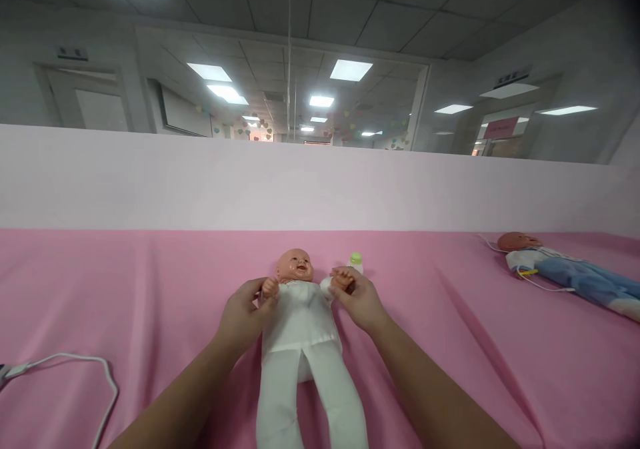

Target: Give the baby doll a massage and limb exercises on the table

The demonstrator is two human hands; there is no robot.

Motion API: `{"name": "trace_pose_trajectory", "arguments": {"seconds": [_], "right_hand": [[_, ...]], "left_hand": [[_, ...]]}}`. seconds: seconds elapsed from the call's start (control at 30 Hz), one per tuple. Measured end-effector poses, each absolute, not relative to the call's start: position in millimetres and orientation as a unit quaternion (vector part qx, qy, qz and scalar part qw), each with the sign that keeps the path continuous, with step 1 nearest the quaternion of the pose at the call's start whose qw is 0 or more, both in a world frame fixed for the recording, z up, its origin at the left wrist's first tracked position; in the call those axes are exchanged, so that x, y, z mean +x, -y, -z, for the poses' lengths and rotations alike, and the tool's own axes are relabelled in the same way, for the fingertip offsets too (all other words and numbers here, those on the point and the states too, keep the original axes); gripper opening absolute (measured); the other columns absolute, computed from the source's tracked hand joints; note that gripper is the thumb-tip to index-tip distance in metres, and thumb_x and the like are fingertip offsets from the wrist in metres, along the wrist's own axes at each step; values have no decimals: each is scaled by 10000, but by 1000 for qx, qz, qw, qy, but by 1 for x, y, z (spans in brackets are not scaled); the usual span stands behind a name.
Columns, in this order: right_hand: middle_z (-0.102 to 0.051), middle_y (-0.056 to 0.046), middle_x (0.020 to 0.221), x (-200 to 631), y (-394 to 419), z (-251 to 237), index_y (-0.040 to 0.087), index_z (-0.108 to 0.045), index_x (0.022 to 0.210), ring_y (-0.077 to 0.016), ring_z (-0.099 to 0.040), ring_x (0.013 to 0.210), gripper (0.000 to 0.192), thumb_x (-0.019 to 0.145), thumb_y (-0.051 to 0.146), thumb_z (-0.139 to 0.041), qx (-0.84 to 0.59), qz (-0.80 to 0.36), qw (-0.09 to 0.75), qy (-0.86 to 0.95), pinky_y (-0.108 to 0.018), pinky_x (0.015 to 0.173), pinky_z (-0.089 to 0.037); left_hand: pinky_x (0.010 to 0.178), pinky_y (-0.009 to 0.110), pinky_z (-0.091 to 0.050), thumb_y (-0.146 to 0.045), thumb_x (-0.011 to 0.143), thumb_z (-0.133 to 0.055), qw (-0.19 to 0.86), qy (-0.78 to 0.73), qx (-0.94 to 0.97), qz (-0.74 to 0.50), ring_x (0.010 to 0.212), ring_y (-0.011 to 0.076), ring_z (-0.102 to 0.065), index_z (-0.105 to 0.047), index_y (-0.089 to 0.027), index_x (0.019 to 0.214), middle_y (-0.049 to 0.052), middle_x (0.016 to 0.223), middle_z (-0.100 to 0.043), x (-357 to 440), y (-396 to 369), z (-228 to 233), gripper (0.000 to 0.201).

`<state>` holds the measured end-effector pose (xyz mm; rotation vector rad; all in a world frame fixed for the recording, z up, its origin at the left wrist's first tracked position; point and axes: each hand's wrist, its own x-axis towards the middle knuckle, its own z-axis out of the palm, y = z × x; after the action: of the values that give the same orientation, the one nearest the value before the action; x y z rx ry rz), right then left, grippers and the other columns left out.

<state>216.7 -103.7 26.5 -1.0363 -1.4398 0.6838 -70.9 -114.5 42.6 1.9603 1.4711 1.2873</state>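
Observation:
A baby doll (302, 329) in white clothes lies on its back on the pink sheet (150, 289), head away from me. My left hand (245, 316) grips the doll's arm at the wrist on the left side. On the other side my right hand (361, 300) holds the doll's small hand. A small white bottle with a green cap (356, 261) stands just behind my right hand.
A second doll in blue clothes (570, 272) lies at the far right with a thin white wire beside it. A white cable (75, 369) loops at the lower left. A pale pink partition wall (320, 182) rises behind the sheet.

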Motion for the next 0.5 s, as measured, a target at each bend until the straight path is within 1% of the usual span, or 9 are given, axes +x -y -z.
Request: {"name": "trace_pose_trajectory", "arguments": {"seconds": [0.07,0.1,0.17,0.23,0.27,0.33,0.4,0.47,0.5], "right_hand": [[-775,-52,1100,206,115,-32,252,-767,1129,-253,-721,1002,349,783,229,-738,-407,-281,508,705,-393,919,-584],[-776,-48,1113,203,120,-34,262,-778,1135,-257,-718,1030,379,768,186,-720,-389,-261,472,747,-400,946,-577],[-764,-49,1200,200,127,-37,283,-776,1198,-274,-692,1141,515,719,113,-696,-362,-208,411,811,-425,1035,-545],[-732,-59,1298,199,130,-38,294,-746,1282,-288,-647,1244,635,688,78,-682,-355,-160,373,842,-454,1104,-505],[-719,-63,1325,199,130,-38,295,-735,1303,-291,-634,1266,659,686,72,-677,-356,-144,364,848,-463,1116,-497],[-720,-66,1323,198,130,-38,290,-738,1299,-289,-636,1261,652,693,62,-664,-360,-127,357,852,-467,1117,-496],[-757,-57,1236,196,128,-37,284,-768,1234,-279,-667,1198,579,710,63,-657,-364,-127,377,842,-462,1095,-510],[-778,-48,1168,197,124,-36,283,-782,1179,-266,-696,1131,467,762,108,-666,-371,-173,419,810,-449,1049,-538],[-776,-47,1177,199,121,-35,283,-780,1168,-263,-703,1117,404,799,154,-675,-377,-212,450,781,-441,1022,-555]], "left_hand": [[971,394,-506,-412,868,-663,147,-495,763,-388,1139,309,-667,-756,-287,1162,56,1192,-761,-67,118,-42,332],[976,406,-504,-392,872,-660,132,-484,790,-352,1161,319,-657,-760,-290,1195,66,1212,-759,-67,119,-42,353],[994,423,-497,-336,884,-638,114,-466,823,-305,1187,327,-648,-753,-297,1255,76,1246,-753,-69,120,-43,390],[1022,427,-489,-279,880,-629,108,-454,832,-299,1191,322,-654,-751,-312,1274,72,1268,-749,-71,119,-43,414],[1026,426,-489,-263,869,-638,109,-453,831,-303,1185,320,-659,-758,-320,1261,68,1269,-749,-73,118,-42,414],[1016,424,-497,-270,851,-659,117,-459,824,-311,1174,322,-662,-772,-327,1230,66,1256,-751,-74,116,-41,400],[1006,424,-502,-304,847,-664,133,-468,812,-322,1178,326,-656,-772,-319,1226,67,1253,-749,-75,114,-41,394],[992,416,-511,-349,857,-650,161,-480,788,-350,1174,322,-658,-754,-309,1243,64,1251,-747,-78,111,-41,402],[978,412,-519,-374,862,-648,182,-493,766,-370,1153,319,-669,-746,-305,1240,60,1241,-750,-81,109,-40,396]]}}
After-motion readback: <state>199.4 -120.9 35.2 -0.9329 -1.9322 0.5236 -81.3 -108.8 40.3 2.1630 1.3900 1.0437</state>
